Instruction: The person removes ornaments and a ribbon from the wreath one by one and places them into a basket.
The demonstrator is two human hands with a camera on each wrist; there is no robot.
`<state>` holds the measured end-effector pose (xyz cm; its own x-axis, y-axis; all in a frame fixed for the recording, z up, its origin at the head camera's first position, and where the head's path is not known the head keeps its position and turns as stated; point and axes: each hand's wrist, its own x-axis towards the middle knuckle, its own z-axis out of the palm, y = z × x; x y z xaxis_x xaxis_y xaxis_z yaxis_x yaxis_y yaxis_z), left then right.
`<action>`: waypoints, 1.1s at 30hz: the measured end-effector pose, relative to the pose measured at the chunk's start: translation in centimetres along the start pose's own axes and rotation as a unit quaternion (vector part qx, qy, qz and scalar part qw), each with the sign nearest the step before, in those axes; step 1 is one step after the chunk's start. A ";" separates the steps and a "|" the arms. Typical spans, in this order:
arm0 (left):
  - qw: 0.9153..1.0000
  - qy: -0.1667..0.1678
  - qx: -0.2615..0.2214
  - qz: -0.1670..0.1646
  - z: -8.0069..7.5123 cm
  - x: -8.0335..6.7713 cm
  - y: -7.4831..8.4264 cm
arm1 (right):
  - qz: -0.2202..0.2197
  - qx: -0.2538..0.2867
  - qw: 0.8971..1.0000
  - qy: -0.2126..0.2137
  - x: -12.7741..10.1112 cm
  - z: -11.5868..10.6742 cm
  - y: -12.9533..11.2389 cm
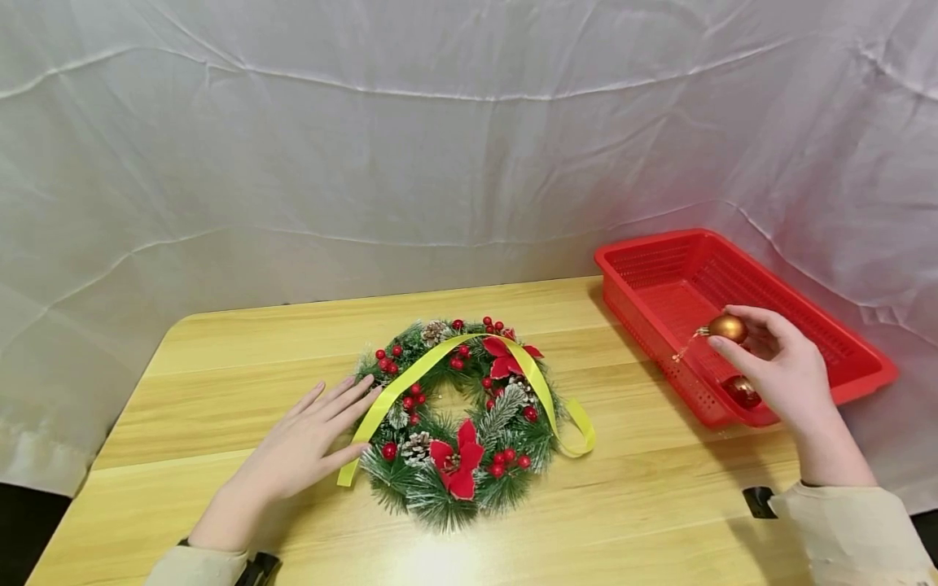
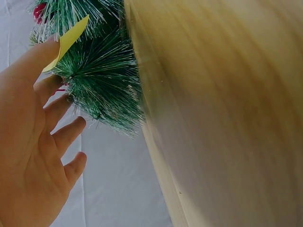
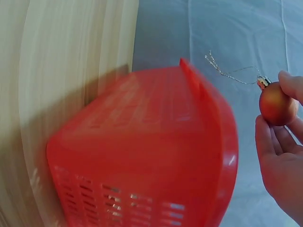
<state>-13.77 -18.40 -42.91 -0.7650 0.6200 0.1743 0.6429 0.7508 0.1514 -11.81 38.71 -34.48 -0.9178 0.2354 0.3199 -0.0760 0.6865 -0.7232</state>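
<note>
From the head camera we see our left hand (image 1: 311, 443) lying flat with fingers spread on the wooden table (image 1: 242, 358), fingertips touching the left edge of a Christmas wreath (image 1: 458, 419) and its yellow ribbon (image 1: 410, 382). Our right hand (image 1: 780, 370) pinches a gold bauble (image 1: 727, 328) above the near end of a red basket (image 1: 865, 358) at the table's right, its string pointing left; another bauble (image 1: 742, 391) lies inside. At the left wrist, straight fingers (image 2: 52, 101) meet green needles (image 2: 104, 85). At the right wrist, fingertips (image 3: 289, 85) hold the bauble (image 3: 277, 104) just beside the basket rim (image 3: 227, 142).
</note>
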 end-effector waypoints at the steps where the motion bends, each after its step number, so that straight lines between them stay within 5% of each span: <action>1: 1.000 -0.001 -0.001 0.000 0.0 0.0 0.0 | 0.000 -0.001 1.000 0.007 0.0 -0.1 0.2; 33: 1.000 -0.001 0.002 0.001 0.0 0.0 0.0 | 0.020 0.024 0.998 0.045 -0.5 -2.3 2.7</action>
<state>-13.79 -18.42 -42.93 -0.7634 0.6226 0.1721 0.6449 0.7498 0.1479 -10.65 42.04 -35.19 -0.8818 0.3247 0.3422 -0.0606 0.6415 -0.7647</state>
